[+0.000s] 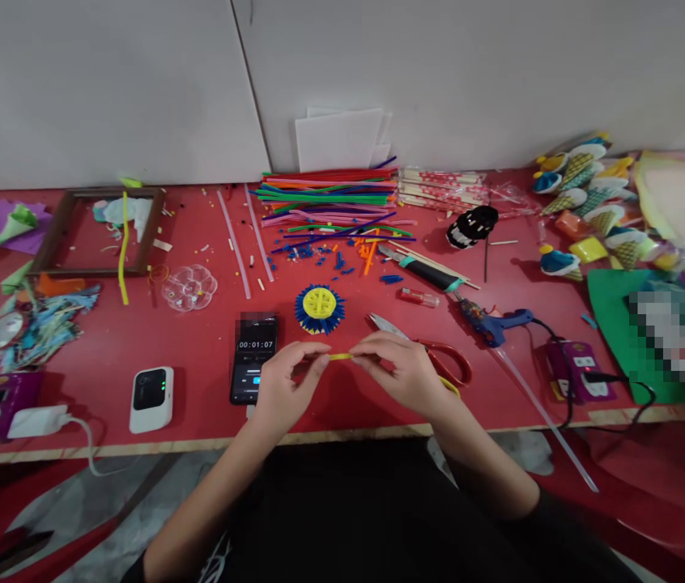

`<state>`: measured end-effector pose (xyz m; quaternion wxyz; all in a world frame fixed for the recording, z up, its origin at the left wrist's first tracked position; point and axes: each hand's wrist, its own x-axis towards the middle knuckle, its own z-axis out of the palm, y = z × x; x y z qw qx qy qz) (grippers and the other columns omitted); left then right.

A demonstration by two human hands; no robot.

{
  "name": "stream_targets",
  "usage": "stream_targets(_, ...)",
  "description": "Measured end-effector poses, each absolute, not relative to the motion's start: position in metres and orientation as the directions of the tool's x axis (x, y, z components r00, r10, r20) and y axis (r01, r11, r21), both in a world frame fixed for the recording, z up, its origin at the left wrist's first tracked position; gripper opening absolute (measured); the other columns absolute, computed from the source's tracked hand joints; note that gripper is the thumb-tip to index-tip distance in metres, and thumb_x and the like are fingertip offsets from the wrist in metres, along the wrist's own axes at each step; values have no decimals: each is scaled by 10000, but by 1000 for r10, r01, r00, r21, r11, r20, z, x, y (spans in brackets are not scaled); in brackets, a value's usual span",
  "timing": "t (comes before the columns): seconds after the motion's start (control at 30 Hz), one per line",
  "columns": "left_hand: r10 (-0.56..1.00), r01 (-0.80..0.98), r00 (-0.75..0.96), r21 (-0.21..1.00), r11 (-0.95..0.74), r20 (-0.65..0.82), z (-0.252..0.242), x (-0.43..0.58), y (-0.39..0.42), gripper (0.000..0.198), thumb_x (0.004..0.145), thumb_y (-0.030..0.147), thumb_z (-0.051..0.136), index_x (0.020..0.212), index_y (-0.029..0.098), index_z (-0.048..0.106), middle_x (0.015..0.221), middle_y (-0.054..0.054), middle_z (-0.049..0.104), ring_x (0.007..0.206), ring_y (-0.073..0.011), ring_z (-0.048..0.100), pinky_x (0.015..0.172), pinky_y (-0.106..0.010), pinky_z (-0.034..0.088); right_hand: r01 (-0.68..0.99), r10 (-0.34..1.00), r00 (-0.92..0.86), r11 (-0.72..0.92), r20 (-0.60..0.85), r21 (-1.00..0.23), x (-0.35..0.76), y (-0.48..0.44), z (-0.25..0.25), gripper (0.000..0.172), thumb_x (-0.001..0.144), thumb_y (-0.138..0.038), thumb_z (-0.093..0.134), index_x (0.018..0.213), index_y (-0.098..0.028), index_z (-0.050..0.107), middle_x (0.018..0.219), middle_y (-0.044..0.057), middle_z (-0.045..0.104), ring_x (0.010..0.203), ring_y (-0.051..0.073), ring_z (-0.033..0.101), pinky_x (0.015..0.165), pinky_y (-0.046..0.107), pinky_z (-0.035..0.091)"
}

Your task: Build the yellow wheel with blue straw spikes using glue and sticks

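Observation:
Pinched between the fingertips of both hands is a short yellow stretch of pipe cleaner (341, 356), held just above the red table. My left hand (287, 379) is closed on one end, beside a phone (255, 346) showing a timer. My right hand (400, 368) grips the other end, close to scissors (447, 363) with red handles that lie partly behind it. A yellow curve shows by the right wrist; I cannot tell what it belongs to. Just beyond my fingers lies a round piece (319, 304) with a yellow centre and blue fringe.
Coloured pipe cleaners (327, 197) are piled at the back, with blue and orange clippings in front. A cutter knife (427, 272) and a blue glue gun (491, 321) lie to the right. A wooden frame (44, 235) and a white router (151, 399) are on the left.

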<state>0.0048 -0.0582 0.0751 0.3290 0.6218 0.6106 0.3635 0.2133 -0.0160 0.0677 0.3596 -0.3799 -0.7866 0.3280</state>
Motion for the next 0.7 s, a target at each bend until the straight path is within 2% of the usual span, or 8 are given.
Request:
stream_targets(0.1,998,518,41,854,-53,37,74,9,-59,202,939,353,606,932,228,765,862,-47,777,770,-167,716,722,-255,581,352,811,-483,526,332,-774,213,-14,71,162,964,-211,575,972,-225,737,880,60,763,824,191,724,768,350,619)
stream_targets(0.3,997,546,69,834,-75,45,66,14,-64,208,948,342,591,941,213,754,874,-57,781,766,-166,718,714,-252,573,358,754,-543,606,370,-710,210,-15,69,112,946,-159,588,959,-191,694,878,68,744,807,179,688,754,338,600)
stream_targets(0.43,994,595,84,797,-106,70,61,13,-67,231,967,358,563,949,220,747,868,-49,778,752,-163,709,698,-257,562,392,732,-587,630,345,-671,209,-16,67,121,943,-162,566,930,-197,681,868,64,727,801,181,667,746,345,589)
stream_targets(0.57,990,673,64,727,-135,124,59,-5,-73,205,961,344,560,951,235,733,892,-49,774,857,-199,705,835,-324,546,419,752,-583,602,306,-680,211,-16,60,133,913,-136,549,902,-201,664,852,61,718,790,181,672,726,331,580)
stream_targets(0.7,983,771,-41,632,-84,181,57,-45,-82,133,917,286,586,963,214,688,982,-86,757,967,-254,679,948,-410,480,429,778,-559,567,287,-703,216,-17,52,132,889,-119,543,877,-204,644,815,52,702,761,180,663,708,321,564)
